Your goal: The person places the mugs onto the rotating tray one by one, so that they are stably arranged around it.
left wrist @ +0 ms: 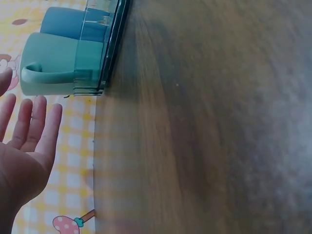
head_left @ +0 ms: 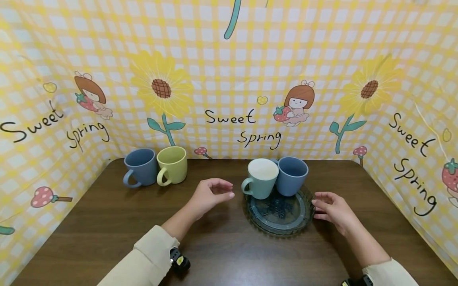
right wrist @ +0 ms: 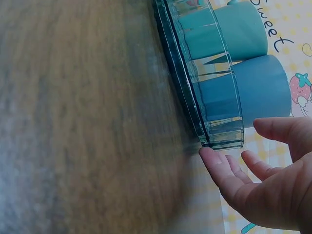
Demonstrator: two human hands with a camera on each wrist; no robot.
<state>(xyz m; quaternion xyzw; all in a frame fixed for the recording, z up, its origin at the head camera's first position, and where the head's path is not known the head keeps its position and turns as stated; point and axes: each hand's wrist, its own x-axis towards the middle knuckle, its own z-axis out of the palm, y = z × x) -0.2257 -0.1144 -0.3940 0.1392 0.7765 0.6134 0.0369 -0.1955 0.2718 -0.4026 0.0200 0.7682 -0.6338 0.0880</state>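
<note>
A round, clear dark-tinted tray [head_left: 275, 220] with a ribbed wall lies on the table. Toward its back stand a mint-green mug [head_left: 262, 186], handle to the left, and a blue mug [head_left: 291, 180], side by side and upright. My right hand [head_left: 332, 210] is at the tray's right side, its fingertips right at the rim; in the right wrist view the thumb is spread from the fingers. Left of the tray, my left hand [head_left: 212, 196] is held in the air with fingers loosely bent and nothing in them. Its palm [left wrist: 24, 165] faces the mint-green mug's side.
Another blue mug [head_left: 141, 169] and a yellow-green mug [head_left: 173, 167] stand together at the back left of the brown wooden table [head_left: 214, 254]. A yellow checked cloth [head_left: 222, 79] with printed flowers hangs behind and along both sides.
</note>
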